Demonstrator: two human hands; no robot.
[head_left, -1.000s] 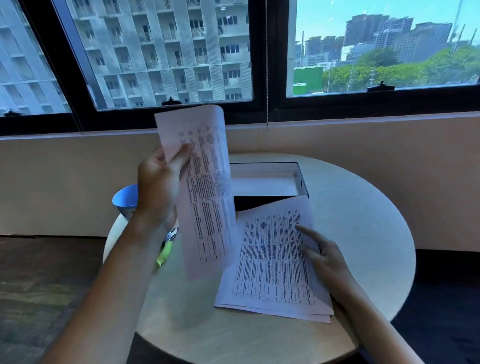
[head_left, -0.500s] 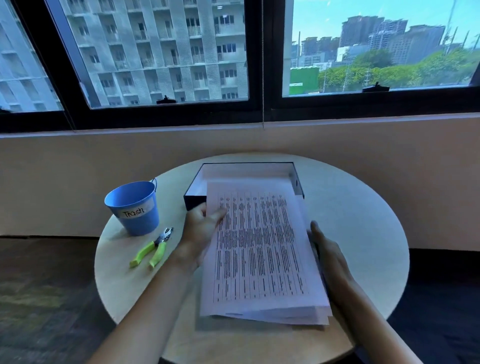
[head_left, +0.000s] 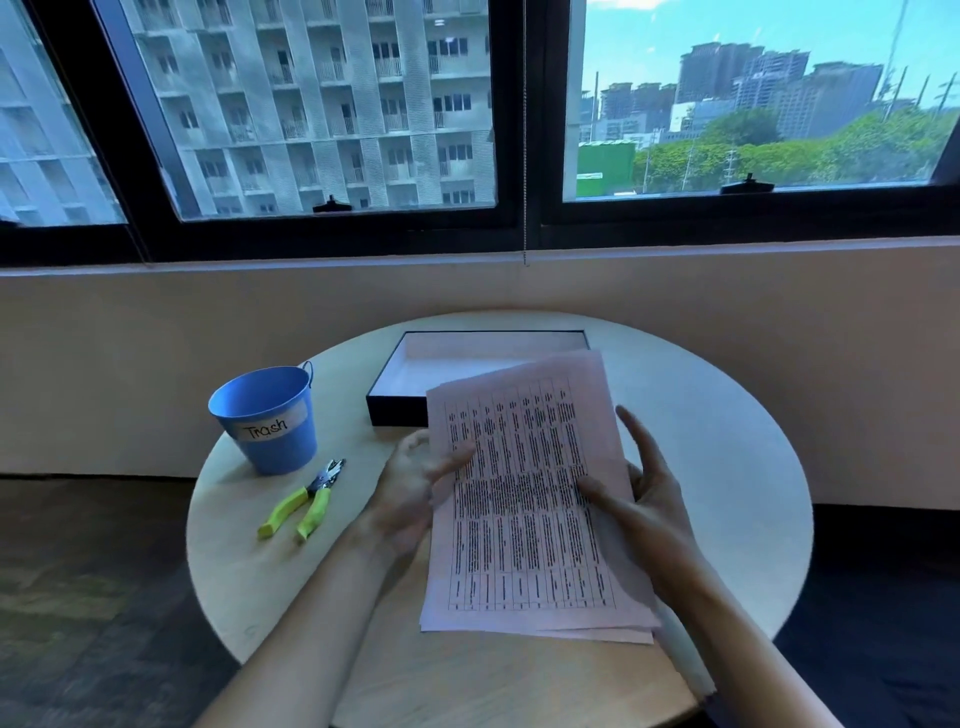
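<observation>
Over the near half of the desk (head_left: 737, 457): paper stack (head_left: 530, 499), held up, tilted.
Left hand (head_left: 410, 488): thumb pinches the stack's left edge.
Right hand (head_left: 644, 499): thumb pinches its right edge, fingers behind.

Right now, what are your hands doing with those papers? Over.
Left hand pinches paper stack, thumb on top. Right hand grips its other edge. Black tray just behind. Blue bucket, pliers off left.
</observation>
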